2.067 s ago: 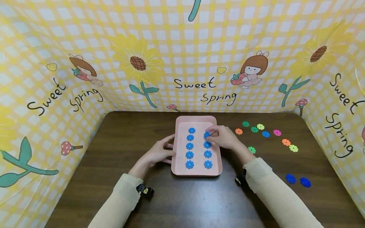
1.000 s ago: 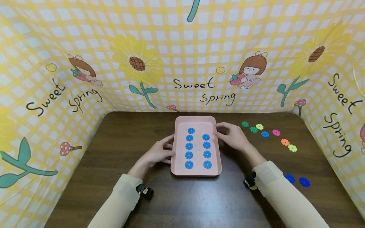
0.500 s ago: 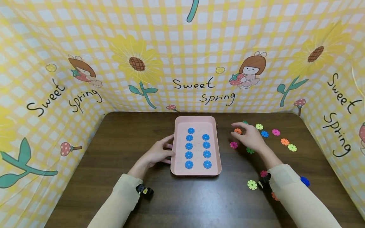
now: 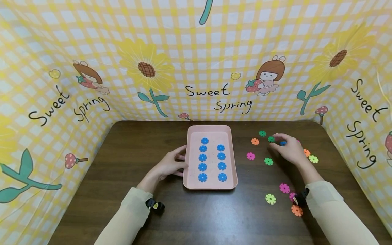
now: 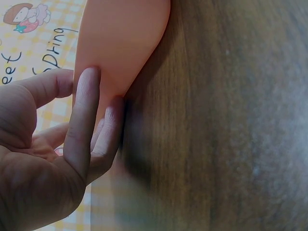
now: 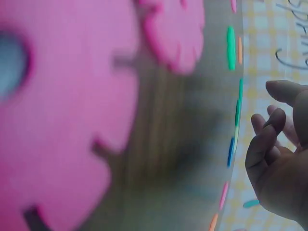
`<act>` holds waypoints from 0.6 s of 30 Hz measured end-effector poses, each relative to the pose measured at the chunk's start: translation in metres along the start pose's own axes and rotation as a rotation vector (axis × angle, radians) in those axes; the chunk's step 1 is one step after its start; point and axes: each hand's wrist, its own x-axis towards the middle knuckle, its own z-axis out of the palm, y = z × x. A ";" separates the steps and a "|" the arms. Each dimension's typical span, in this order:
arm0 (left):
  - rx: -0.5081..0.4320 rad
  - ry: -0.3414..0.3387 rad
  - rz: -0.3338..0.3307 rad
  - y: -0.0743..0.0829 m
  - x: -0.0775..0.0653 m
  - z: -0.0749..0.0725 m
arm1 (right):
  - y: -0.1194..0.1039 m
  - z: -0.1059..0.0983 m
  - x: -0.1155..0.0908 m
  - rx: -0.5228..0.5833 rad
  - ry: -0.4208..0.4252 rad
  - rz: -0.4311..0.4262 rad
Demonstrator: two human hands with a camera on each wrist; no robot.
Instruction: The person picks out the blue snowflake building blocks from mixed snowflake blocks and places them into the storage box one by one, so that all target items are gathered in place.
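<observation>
A shallow pink tray (image 4: 211, 185) holds several blue snowflake discs in two columns, such as a blue snowflake disc (image 4: 222, 177) at the near right. My left hand (image 4: 168, 164) rests its spread fingertips against the tray's left side; in the left wrist view, its fingers (image 5: 84, 110) touch the outer wall. To the right of the tray, my right hand (image 4: 289, 148) hovers with thumb and fingers apart over a loose blue snowflake disc (image 4: 283, 143), partly covered by it. Beside its fingertips lies a green snowflake disc (image 4: 271, 139). I see nothing in the right hand.
More loose discs lie on the brown table (image 4: 122, 211): an orange disc (image 4: 255, 141), a magenta disc (image 4: 250, 156), a light green disc (image 4: 268, 161) and a yellow-green disc (image 4: 271, 199). Magenta discs (image 4: 284, 188) lie near the right wrist. A checked cloth (image 4: 208, 61) surrounds the table.
My right hand has let go of a blue snowflake disc at the far end of the right column and moved right, over the loose discs. The left hand stays at the tray.
</observation>
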 end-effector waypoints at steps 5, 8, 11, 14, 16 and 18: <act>-0.012 0.016 -0.015 -0.001 0.000 0.000 | 0.011 -0.010 -0.002 -0.032 0.025 0.035; -0.011 0.021 -0.017 -0.001 0.000 0.001 | 0.015 -0.016 -0.002 -0.049 0.011 0.059; -0.004 0.020 -0.012 -0.001 0.000 0.001 | 0.018 -0.020 -0.003 -0.070 -0.018 0.087; -0.001 0.020 -0.011 -0.001 0.000 0.001 | 0.022 -0.023 -0.001 -0.107 -0.047 0.098; 0.001 0.021 -0.011 -0.001 0.000 0.001 | 0.024 -0.026 0.000 -0.130 -0.071 0.104; 0.002 0.023 -0.010 -0.002 0.001 0.001 | 0.027 -0.027 0.003 -0.146 -0.092 0.112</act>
